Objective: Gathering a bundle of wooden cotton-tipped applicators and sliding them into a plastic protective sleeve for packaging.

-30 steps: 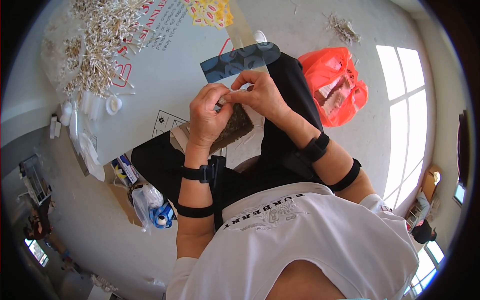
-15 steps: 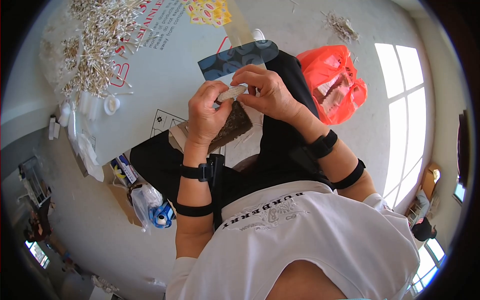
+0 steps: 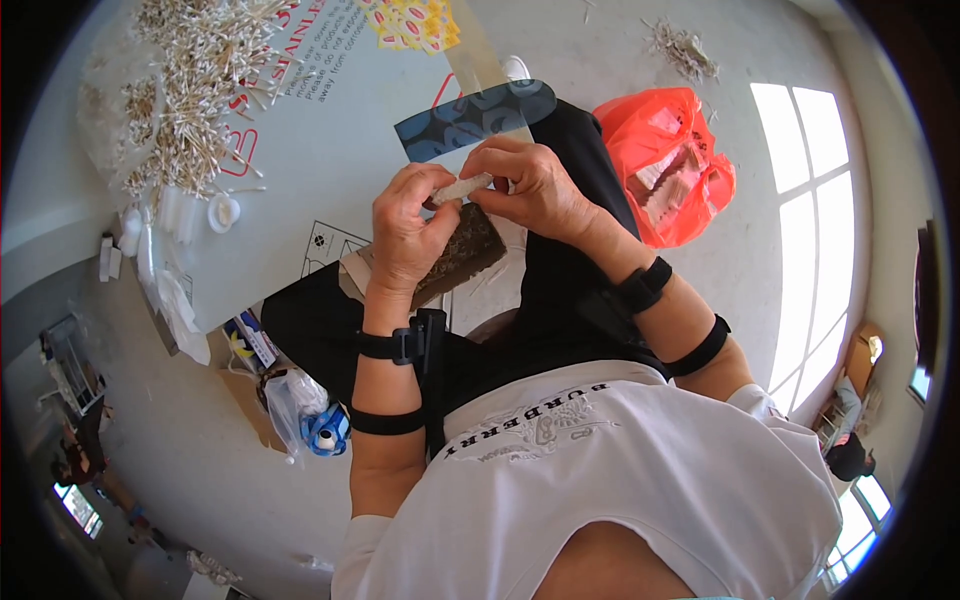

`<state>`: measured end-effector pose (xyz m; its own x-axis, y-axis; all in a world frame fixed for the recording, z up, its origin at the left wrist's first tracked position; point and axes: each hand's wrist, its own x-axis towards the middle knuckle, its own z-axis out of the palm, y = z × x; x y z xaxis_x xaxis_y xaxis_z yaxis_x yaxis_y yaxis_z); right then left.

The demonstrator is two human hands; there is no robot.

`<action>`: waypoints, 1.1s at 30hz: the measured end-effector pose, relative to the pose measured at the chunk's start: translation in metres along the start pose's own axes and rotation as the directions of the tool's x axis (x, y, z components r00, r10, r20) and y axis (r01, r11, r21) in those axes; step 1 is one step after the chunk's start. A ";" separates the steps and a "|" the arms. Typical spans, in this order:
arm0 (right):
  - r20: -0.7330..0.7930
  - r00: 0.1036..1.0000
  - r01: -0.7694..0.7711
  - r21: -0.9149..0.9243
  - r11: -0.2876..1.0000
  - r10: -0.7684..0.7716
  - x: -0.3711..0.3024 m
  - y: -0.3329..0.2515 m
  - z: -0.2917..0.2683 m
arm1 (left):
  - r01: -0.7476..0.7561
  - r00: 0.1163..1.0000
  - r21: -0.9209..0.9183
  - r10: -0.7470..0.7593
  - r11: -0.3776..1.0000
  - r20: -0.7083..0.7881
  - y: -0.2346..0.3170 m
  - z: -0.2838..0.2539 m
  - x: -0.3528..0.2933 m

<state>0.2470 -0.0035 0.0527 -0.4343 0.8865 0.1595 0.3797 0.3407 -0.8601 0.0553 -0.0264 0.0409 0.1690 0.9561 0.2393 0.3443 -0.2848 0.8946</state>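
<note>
A small, pale, bumpy oblong piece (image 3: pixel 464 188) is pinched between my two hands above my lap; its exact kind I cannot make out. My left hand (image 3: pixel 405 225) grips its left end with thumb and fingers. At the other end, the thumb and fingertips of my right hand (image 3: pixel 535 190) close on it. Just below sits an open brown box (image 3: pixel 468 245) with a dark, speckled inside, partly hidden by my left hand. A blue patterned strip (image 3: pixel 475 118) lies just beyond my fingers, at the table's edge.
Loose cotton swabs (image 3: pixel 190 95) are heaped on the grey table (image 3: pixel 290 190) at left, near a white round container (image 3: pixel 223 212). Yellow printed labels (image 3: pixel 415 22) lie at the far edge. A red plastic bag (image 3: pixel 690 115) stands on the floor at right, beside my leg.
The pale piece has turned slightly and shows a narrower side. My right fingertips have closed in on its end; my left hand has shifted a little to the left.
</note>
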 end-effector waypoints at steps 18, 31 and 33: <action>0.035 0.997 -0.072 0.163 0.984 0.067 -0.003 0.002 0.000 | 0.442 0.893 -0.459 -0.426 0.771 0.145 0.001 0.001 0.010; 0.040 0.995 -0.095 0.180 0.979 0.090 -0.003 0.004 0.000 | 0.122 0.989 -0.167 -0.105 0.978 0.109 0.004 -0.014 0.003; 0.031 0.997 -0.071 0.171 0.983 0.067 -0.003 0.006 0.000 | 0.032 0.996 0.068 -0.038 0.997 0.084 0.011 -0.009 0.004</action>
<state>0.2502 -0.0045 0.0471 -0.4334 0.8970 0.0867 0.2639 0.2183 -0.9395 0.0512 -0.0250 0.0549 0.2329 0.9570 0.1727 0.4119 -0.2579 0.8740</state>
